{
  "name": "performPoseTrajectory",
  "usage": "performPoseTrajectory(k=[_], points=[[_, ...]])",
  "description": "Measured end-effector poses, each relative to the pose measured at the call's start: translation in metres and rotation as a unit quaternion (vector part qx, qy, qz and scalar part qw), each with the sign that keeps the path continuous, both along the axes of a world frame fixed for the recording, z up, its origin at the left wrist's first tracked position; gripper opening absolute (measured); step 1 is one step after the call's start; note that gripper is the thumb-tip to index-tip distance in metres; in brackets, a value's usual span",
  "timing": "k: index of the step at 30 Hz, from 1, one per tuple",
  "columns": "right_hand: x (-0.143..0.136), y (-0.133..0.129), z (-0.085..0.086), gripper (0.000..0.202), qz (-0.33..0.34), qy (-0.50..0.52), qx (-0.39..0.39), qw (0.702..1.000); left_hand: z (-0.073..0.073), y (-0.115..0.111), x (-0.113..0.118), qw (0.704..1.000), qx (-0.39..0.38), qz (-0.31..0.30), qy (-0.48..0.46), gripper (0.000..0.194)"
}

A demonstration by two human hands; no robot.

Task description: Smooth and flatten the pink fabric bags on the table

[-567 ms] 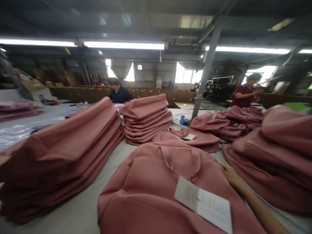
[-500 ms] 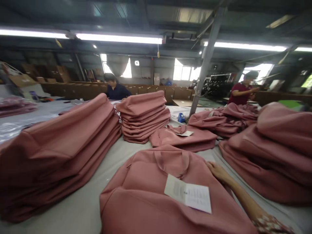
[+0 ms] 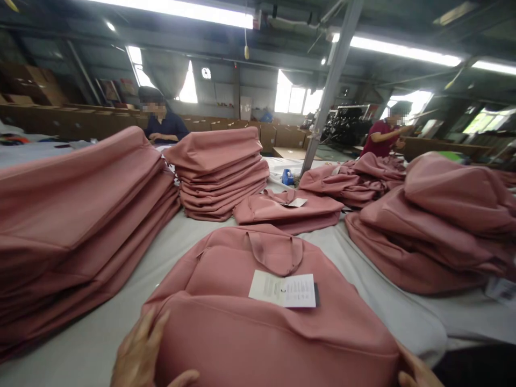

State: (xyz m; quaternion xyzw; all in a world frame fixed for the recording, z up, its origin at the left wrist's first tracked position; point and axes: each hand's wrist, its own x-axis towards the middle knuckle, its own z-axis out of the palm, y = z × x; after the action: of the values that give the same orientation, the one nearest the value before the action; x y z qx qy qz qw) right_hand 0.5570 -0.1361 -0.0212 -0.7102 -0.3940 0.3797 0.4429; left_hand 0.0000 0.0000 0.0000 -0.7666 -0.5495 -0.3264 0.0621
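A pink bag [image 3: 226,317] lies flat on the pale cloth-covered table, its two handle straps at the far side and an open paper tag [image 3: 282,289] on top. My left hand [image 3: 141,352] rests with spread fingers against the bag's near left side. At the near right side, my right hand [image 3: 417,371] touches the bag's edge; it is partly cut off by the frame, with finger and thumb apart.
Tall stacks of pink bags stand at the left [image 3: 80,215] and centre back [image 3: 220,172]. Another tagged bag [image 3: 288,212] lies beyond. More bags [image 3: 435,236] are piled right. A metal post [image 3: 332,86] rises behind. Two people work across the table.
My left hand has come into view at the bag's left side. My right hand has moved from the bag's far right edge to its near right side. The tag has shifted and the view has tilted down.
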Motion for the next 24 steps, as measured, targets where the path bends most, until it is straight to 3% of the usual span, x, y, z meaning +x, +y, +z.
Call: performPoseTrajectory(k=[3,5,8,10,12,15,17,19,24], points=[[-0.028,-0.002,-0.01,0.064,-0.042,-0.075,-0.006,0.996,0.024,0.031,0.011,0.982,-0.013,-0.123,0.143,0.1],[-0.04,0.006,-0.011,0.065,-0.06,-0.092,-0.006,0.994,0.037,0.051,0.025,0.968,-0.059,-0.142,0.196,0.095],[-0.053,0.025,-0.001,0.064,-0.076,-0.108,0.011,0.991,0.051,0.073,0.044,0.948,-0.151,-0.151,0.235,0.06],[-0.061,0.039,0.016,0.058,-0.099,-0.125,0.03,0.987,0.06,0.086,0.051,0.946,-0.174,-0.142,0.235,0.042],[-0.065,0.054,0.041,0.052,-0.124,-0.15,0.052,0.979,0.074,0.099,0.052,0.954,-0.152,-0.128,0.222,0.042],[-0.057,0.077,0.081,0.054,-0.16,-0.202,0.087,0.962,0.102,0.114,0.046,0.972,-0.038,-0.119,0.2,0.048],[-0.045,0.09,0.094,0.06,-0.182,-0.24,0.108,0.947,0.114,0.118,0.042,0.977,0.048,-0.121,0.169,0.051],[-0.034,0.1,0.088,0.066,-0.2,-0.288,0.106,0.931,0.11,0.117,0.043,0.98,0.047,-0.123,0.147,0.051],[-0.03,0.111,0.027,0.065,-0.161,-0.336,0.059,0.926,0.07,0.114,0.067,0.956,-0.178,-0.148,0.182,0.04]])
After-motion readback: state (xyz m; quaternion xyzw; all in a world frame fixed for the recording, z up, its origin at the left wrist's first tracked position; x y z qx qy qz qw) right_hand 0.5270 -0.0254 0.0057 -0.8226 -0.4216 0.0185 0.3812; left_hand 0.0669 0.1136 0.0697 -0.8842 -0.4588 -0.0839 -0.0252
